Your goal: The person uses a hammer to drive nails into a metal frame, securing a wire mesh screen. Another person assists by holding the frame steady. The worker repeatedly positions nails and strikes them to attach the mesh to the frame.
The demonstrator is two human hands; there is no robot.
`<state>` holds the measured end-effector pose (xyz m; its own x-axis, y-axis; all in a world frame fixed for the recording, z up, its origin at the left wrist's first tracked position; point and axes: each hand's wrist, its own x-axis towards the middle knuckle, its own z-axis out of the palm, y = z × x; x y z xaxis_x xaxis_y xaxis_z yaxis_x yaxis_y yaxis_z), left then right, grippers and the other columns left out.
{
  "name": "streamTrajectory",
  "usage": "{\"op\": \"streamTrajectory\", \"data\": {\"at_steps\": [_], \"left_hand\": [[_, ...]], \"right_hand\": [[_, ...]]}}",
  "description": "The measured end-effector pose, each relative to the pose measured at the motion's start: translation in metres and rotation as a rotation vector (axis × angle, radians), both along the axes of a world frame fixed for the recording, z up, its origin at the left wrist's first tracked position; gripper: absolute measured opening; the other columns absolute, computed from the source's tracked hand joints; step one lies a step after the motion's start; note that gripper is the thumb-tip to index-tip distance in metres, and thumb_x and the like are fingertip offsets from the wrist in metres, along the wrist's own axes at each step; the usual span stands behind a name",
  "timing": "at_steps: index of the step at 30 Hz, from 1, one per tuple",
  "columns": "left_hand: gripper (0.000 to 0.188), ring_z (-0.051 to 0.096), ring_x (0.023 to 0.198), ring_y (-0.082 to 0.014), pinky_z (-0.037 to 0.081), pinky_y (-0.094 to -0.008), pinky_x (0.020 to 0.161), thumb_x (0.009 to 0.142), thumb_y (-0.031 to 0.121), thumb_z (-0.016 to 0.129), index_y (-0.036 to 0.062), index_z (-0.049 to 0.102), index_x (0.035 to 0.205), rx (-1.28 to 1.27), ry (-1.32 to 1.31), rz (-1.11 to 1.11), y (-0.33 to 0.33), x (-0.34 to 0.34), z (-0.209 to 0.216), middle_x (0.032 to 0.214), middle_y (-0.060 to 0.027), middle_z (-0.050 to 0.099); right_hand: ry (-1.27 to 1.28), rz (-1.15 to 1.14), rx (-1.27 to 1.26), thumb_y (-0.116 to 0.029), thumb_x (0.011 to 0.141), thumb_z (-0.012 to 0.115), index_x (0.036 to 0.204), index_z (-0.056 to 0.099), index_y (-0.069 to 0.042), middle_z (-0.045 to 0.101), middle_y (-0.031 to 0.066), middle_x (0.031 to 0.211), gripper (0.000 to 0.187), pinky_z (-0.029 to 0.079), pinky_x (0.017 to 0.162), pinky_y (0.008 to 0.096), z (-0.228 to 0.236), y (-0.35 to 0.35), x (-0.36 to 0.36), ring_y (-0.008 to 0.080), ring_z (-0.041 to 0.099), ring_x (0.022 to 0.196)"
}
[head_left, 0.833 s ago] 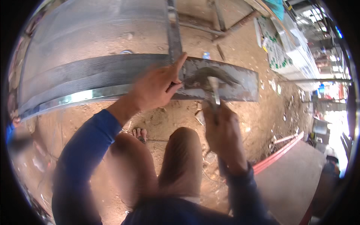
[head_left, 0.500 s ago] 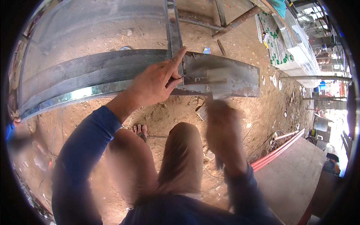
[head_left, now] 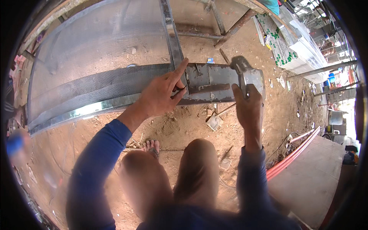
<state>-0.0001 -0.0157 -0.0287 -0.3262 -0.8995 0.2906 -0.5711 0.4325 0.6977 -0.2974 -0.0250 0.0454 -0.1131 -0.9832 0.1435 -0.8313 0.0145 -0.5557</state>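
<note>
A wire mesh screen (head_left: 92,50) with a metal frame (head_left: 171,36) lies across a grey, rust-marked steel beam (head_left: 212,76). My left hand (head_left: 158,94) holds the frame's near right corner. Its index finger is stretched along the metal strip, the thumb presses beside the corner, and the other fingers are mostly hidden. To the right, my right hand (head_left: 249,105) is closed round the handle of a hammer (head_left: 240,65). The hammer's head is over the right part of the beam, apart from the frame; whether it touches the beam I cannot tell.
Rusty pipe supports (head_left: 235,28) stand beyond the beam. Stacked sheets (head_left: 281,46) lie at the far right. Red pipes (head_left: 293,153) lie beside a pale board (head_left: 306,176) at the near right. Part of another person (head_left: 17,147) shows at the left edge. Debris dots the dirt floor.
My right hand has swung away to the right with the hammer, which was blurred over the beam's middle. My left hand keeps its place at the frame's corner. The view has shifted slightly.
</note>
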Motion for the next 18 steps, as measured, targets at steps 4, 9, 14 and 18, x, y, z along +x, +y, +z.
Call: {"op": "streamTrajectory", "data": {"at_steps": [4, 9, 14, 18], "left_hand": [[0.110, 0.068, 0.078, -0.0228, 0.062, -0.0367, 0.078, 0.096, 0.005, 0.080, 0.0135, 0.012, 0.182, 0.012, 0.058, -0.017, 0.004, -0.002, 0.006, 0.097, -0.0088, 0.073], [0.111, 0.064, 0.078, -0.0165, 0.060, -0.0310, 0.075, 0.089, 0.000, 0.074, 0.0139, 0.015, 0.182, -0.062, 0.081, -0.045, 0.006, -0.001, -0.003, 0.105, -0.0072, 0.074], [0.109, 0.063, 0.079, -0.0151, 0.059, -0.0314, 0.075, 0.086, -0.003, 0.068, 0.0139, 0.018, 0.182, -0.067, 0.081, -0.062, 0.006, -0.004, -0.003, 0.109, -0.0064, 0.075], [0.106, 0.063, 0.078, -0.0147, 0.058, -0.0302, 0.075, 0.086, -0.005, 0.067, 0.0134, 0.022, 0.181, -0.001, 0.121, -0.040, 0.007, -0.002, 0.001, 0.110, -0.0063, 0.076]], "right_hand": [[0.194, -0.026, -0.094, -0.041, 0.104, 0.076, 0.106, 0.076, -0.001, 0.072, 0.0215, 0.080, 0.040, 0.052, 0.068, 0.0473, -0.029, -0.022, -0.059, 0.0360, 0.069, 0.072], [0.320, 0.004, -0.143, -0.037, 0.105, 0.072, 0.131, 0.078, -0.005, 0.077, 0.0305, 0.105, 0.042, 0.058, 0.082, 0.0559, -0.054, -0.041, -0.087, 0.0512, 0.075, 0.096], [0.474, 0.030, -0.239, -0.032, 0.106, 0.070, 0.137, 0.076, -0.006, 0.073, 0.0299, 0.120, 0.041, 0.059, 0.091, 0.0558, -0.088, -0.046, -0.101, 0.0507, 0.070, 0.112], [0.560, 0.060, -0.361, -0.028, 0.106, 0.072, 0.139, 0.076, -0.004, 0.069, 0.0279, 0.131, 0.041, 0.059, 0.098, 0.0548, -0.087, -0.038, -0.094, 0.0482, 0.068, 0.120]]}}
